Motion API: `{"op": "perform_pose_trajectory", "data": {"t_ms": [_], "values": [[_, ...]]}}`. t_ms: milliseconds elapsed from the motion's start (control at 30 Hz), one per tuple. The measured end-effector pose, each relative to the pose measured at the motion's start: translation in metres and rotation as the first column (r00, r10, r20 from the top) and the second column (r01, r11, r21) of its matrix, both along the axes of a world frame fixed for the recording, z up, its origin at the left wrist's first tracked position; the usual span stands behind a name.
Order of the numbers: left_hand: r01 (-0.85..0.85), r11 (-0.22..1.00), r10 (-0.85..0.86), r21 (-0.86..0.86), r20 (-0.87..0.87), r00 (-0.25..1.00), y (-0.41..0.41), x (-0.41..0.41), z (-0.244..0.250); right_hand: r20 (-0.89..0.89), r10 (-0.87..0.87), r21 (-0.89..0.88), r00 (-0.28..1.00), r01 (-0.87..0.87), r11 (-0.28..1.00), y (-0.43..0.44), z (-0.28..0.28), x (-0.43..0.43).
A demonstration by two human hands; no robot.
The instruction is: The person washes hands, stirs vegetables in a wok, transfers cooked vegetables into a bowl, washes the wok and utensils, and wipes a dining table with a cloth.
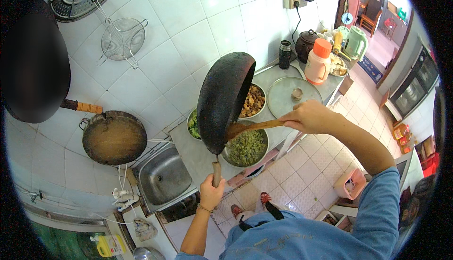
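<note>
My left hand (211, 191) grips the wooden handle of a black wok (224, 97), which is tipped steeply on its side over the counter. In my right hand (306, 116) is a wooden spatula (254, 126), its blade at the wok's lower rim. Below that rim stands a metal bowl of chopped green food (246, 148). Behind it, partly hidden by the wok, is a bowl of brown cooked pieces (253, 101). A bowl with green vegetables (193, 124) shows at the wok's left side. The wok's inside is mostly hidden.
A round metal lid (293, 95) lies on the counter near a thermos flask (317, 62), a dark teapot (306, 45) and a black bottle (285, 55). A steel sink (164, 177) is at the left. A wooden chopping board (115, 138) and a wire strainer (123, 39) are by the tiled wall.
</note>
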State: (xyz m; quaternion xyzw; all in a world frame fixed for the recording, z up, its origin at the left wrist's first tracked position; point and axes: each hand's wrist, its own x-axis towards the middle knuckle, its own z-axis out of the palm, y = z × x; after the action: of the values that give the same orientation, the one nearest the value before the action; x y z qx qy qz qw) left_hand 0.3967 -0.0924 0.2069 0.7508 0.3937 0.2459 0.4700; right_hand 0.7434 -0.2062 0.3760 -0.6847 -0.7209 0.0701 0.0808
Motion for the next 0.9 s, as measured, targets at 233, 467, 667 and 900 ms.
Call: {"op": "perform_pose_trajectory", "data": {"t_ms": [233,467,667,900], "values": [[-0.014,1.000,0.014,-0.007,0.008,1.000,0.001,-0.002,-0.007,0.058,-0.089,0.106,0.994,0.083,0.991,0.003,-0.007,-0.003],[-0.006,1.000,0.005,0.009,0.020,1.000,-0.002,0.000,-0.003,0.173,-0.127,-0.046,0.977,0.137,0.989,0.000,-0.007,-0.002],[-0.009,1.000,0.009,0.006,0.032,0.999,-0.003,-0.001,-0.005,0.042,-0.117,0.040,0.992,0.116,0.992,0.003,0.001,-0.016],[0.002,0.999,-0.001,0.051,-0.003,1.000,-0.005,0.000,0.004,0.078,-0.095,0.000,0.992,0.095,0.995,-0.006,0.001,-0.009]]}}
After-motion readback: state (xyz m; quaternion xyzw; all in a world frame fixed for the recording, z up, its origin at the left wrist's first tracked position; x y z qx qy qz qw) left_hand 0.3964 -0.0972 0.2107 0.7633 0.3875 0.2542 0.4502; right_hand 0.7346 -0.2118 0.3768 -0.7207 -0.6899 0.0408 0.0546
